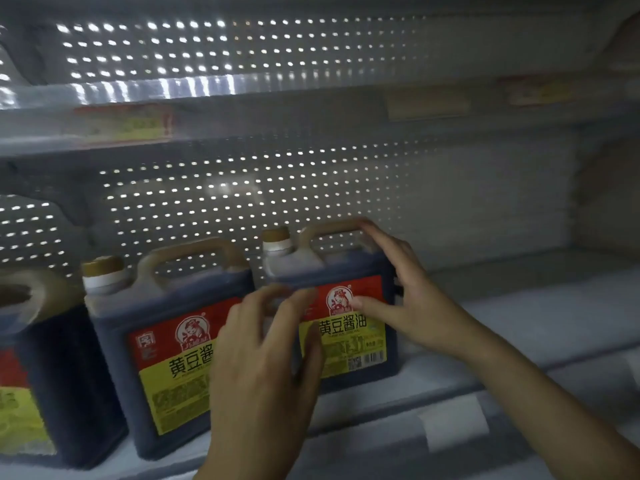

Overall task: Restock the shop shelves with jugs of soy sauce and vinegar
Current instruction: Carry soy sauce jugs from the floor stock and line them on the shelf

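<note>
While three jugs (332, 306) of dark sauce stand shelved | both hands (412, 299) spread, fingers touching rightmost jug's front.

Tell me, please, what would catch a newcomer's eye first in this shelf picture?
First come the dark soy sauce jugs with red and yellow labels, lined along the shelf: the rightmost jug stands farthest back. The right hand touches its handle and label, and the left hand hovers in front with spread fingers. Behind, bright light shines through the perforated back panel.
</note>
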Demonstrator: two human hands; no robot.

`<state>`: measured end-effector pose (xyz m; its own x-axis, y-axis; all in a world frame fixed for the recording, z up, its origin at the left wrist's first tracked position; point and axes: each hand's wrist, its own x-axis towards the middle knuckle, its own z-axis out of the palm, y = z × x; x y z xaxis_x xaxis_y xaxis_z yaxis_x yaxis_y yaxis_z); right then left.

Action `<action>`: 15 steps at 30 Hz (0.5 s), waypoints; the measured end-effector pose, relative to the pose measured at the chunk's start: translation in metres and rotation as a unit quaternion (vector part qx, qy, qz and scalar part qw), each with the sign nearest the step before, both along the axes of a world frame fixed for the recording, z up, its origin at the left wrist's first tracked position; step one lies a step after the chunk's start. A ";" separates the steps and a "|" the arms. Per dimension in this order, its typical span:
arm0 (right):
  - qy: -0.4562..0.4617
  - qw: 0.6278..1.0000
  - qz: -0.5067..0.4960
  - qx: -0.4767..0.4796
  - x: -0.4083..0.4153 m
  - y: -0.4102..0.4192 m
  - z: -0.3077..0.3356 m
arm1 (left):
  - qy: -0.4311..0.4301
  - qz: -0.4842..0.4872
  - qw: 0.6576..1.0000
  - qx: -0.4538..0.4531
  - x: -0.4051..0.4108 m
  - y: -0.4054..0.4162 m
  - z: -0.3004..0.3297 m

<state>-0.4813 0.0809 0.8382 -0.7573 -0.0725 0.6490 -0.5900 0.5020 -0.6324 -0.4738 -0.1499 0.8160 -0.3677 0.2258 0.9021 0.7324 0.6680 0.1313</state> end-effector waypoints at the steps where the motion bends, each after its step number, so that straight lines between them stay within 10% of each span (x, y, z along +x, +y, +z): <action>1: 0.011 1.000 -0.028 0.009 0.006 -0.002 -0.003 | 0.015 -0.031 0.999 -0.018 0.003 0.001 0.000; 8: 0.063 0.945 -0.305 0.096 0.069 -0.019 -0.052 | -0.027 -0.248 0.960 -0.129 0.001 0.021 -0.027; 15: -0.097 0.821 -0.553 0.106 0.224 -0.070 -0.163 | -0.048 -0.425 0.861 -0.275 0.057 0.026 -0.101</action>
